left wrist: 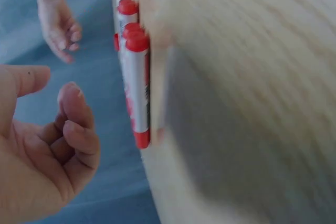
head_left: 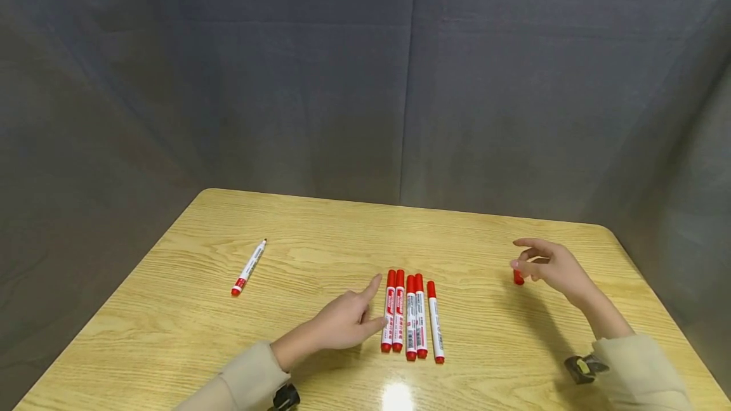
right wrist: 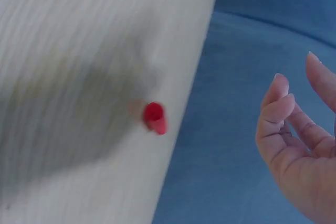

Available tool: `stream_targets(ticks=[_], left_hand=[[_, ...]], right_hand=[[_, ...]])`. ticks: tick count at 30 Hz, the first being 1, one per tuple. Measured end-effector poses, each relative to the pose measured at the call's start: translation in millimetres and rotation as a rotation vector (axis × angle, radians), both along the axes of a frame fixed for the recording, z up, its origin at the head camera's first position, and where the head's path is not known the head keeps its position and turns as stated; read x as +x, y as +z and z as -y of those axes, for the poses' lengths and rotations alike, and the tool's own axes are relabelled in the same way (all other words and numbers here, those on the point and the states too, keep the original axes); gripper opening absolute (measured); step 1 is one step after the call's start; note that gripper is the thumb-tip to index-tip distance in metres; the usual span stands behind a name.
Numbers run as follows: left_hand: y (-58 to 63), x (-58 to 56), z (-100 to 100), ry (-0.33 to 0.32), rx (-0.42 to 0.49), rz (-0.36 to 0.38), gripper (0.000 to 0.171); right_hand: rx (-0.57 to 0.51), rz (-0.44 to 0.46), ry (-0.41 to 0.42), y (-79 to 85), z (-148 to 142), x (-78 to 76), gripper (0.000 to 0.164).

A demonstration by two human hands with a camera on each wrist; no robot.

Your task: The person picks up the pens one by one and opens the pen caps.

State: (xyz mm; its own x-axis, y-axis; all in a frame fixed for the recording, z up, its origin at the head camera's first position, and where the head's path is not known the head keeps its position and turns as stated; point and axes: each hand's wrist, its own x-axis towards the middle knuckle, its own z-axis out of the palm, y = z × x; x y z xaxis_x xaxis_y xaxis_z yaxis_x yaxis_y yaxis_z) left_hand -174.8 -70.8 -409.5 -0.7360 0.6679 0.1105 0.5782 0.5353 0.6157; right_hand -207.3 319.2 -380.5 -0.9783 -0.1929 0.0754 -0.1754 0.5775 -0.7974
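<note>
My left hand (head_left: 345, 322) hovers just left of a row of several red-capped white markers, its index finger extended and its thumb overlapping the leftmost marker (head_left: 388, 313) in the head view. In the left wrist view a gap shows between the fingers and the nearest marker (left wrist: 137, 87); nothing is in the palm. At the right, my right hand (head_left: 551, 265) hangs over a loose red marker cap (head_left: 518, 277) with its fingers loosely bent. The right wrist view puts that cap (right wrist: 155, 116) on the table, apart from the hand, with its hollow end showing.
An uncapped marker (head_left: 249, 268) lies slanted at the left of the wooden table (head_left: 320, 227), tip pointing away. The row's rightmost marker (head_left: 436, 322) is slimmer and slightly separated from the others. A dark grey curtain (head_left: 308, 100) hangs behind the table and at its sides.
</note>
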Motion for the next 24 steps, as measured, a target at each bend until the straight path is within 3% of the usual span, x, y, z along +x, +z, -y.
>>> stream_targets(ticks=[10,18,24], left_hand=[[-11.7,-3.8,-11.5,0.026,-0.098,0.041,0.076],[-14.0,-6.7,-15.5,0.03,-0.106,0.097,0.078],[-13.4,-7.0,-20.1,0.031,-0.133,0.17,0.093]], right_hand=[[0.004,-0.048,0.014,28.8,26.7,15.7,0.053],[-0.056,-0.089,0.081,43.9,45.2,27.0,0.049],[-0.085,-0.124,0.12,51.3,59.1,32.8,0.048]])
